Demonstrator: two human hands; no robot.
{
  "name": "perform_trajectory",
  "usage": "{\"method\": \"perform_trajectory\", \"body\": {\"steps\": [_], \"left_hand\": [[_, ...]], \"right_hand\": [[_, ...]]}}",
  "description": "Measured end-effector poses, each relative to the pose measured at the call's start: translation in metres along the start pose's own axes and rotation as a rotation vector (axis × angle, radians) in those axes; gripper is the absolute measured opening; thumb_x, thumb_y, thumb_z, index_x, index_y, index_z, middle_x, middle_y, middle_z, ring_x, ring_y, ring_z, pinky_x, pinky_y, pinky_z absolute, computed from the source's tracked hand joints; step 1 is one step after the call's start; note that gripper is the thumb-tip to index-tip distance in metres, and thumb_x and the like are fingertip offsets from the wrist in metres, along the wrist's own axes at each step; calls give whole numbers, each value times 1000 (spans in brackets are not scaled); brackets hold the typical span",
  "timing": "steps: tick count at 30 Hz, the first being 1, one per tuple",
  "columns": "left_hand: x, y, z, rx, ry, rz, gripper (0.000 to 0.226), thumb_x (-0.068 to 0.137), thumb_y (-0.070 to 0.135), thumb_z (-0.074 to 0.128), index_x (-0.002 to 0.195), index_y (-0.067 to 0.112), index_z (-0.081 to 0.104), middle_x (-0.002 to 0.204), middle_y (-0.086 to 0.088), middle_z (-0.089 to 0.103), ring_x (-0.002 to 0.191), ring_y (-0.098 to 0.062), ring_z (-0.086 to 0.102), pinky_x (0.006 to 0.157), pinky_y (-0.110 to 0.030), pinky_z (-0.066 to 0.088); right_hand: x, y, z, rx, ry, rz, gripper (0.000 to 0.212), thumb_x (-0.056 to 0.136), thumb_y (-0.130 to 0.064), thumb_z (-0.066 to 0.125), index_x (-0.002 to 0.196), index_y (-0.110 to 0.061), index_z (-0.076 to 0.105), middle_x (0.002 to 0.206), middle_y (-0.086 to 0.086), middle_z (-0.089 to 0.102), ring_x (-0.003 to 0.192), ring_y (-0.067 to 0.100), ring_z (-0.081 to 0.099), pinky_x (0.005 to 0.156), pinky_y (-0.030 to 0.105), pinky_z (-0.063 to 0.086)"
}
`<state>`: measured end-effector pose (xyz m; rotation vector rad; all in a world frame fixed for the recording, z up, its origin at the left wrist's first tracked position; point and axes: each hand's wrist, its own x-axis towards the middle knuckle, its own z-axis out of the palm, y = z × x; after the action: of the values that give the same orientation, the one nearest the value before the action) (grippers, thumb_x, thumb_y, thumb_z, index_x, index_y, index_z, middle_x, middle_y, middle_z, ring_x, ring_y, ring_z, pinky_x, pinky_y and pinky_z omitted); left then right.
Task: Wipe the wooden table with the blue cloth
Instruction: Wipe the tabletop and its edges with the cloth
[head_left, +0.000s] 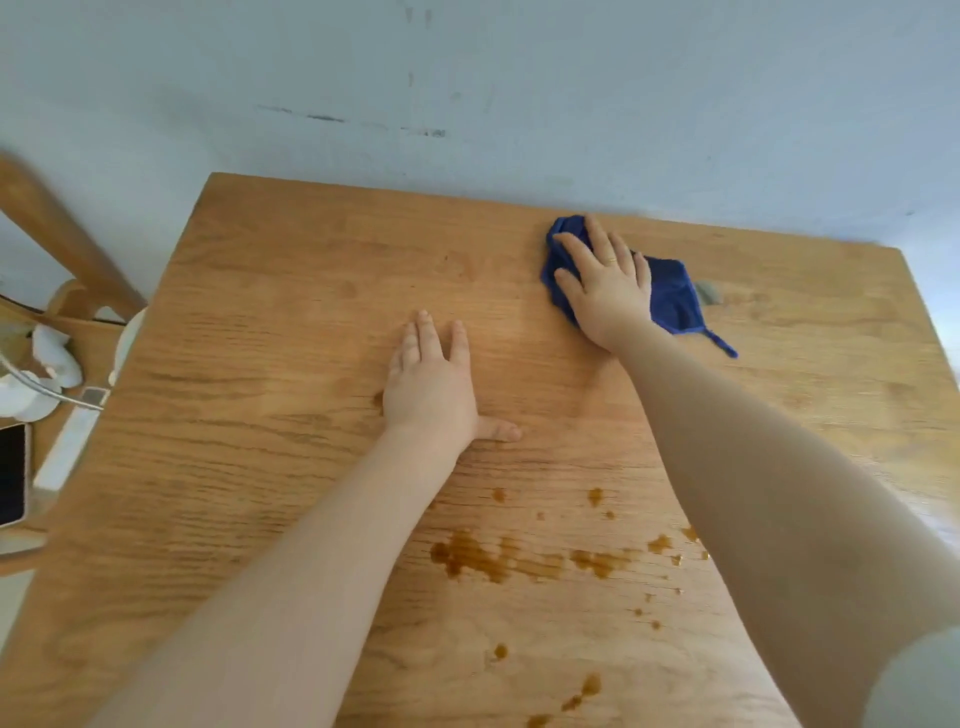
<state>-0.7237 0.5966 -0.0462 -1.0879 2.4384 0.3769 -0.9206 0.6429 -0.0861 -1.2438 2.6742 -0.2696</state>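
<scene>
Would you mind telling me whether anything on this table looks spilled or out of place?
Yes: brown liquid is splattered in blotches and drops over the near part of the wooden table, while the blue cloth sits under the right hand at the far edge.

We have one view only, head-worn, wide-angle, so no overlap with a second camera. We look from above the near edge of the wooden table (291, 322), facing forward and steeply down. Both forearms enter from the bottom corners and reach away from us; the left hand (434, 387) sits near frame centre, the right hand (605, 283) further out toward the far edge. The pale wall (519, 93) fills the top third. We sit close: the tabletop spans almost the full width. Lens distortion bows the table edges.
</scene>
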Motion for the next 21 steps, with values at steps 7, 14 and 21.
{"method": "perform_trajectory", "body": {"steps": [7, 14, 21], "left_hand": [[-4, 4, -9, 23, 7, -30, 131, 56, 81, 58, 149, 19, -8, 156, -15, -13, 144, -29, -4, 116, -41, 4], [-2, 1, -3, -32, 0, -43, 131, 55, 80, 61, 148, 23, -12, 155, -9, -19, 144, -26, -10, 116, -42, 4], [-3, 13, -8, 11, -60, -98, 132, 60, 75, 62, 147, 17, -18, 153, -17, -23, 144, -28, -12, 115, -37, -8]], "right_hand": [[-99, 8, -1, -37, -104, -351, 56, 89, -50, 19, 143, -36, 29, 156, -4, 12, 143, 21, 11, 113, 42, 7], [-3, 41, -11, -5, -54, -225, 48, 95, -44, 30, 143, -38, 27, 156, -7, 11, 143, 19, 8, 113, 40, 3], [-18, 42, -15, 8, -75, -227, 53, 93, -38, 39, 143, -36, 25, 157, -5, 6, 144, 17, 1, 113, 41, -1]]}}
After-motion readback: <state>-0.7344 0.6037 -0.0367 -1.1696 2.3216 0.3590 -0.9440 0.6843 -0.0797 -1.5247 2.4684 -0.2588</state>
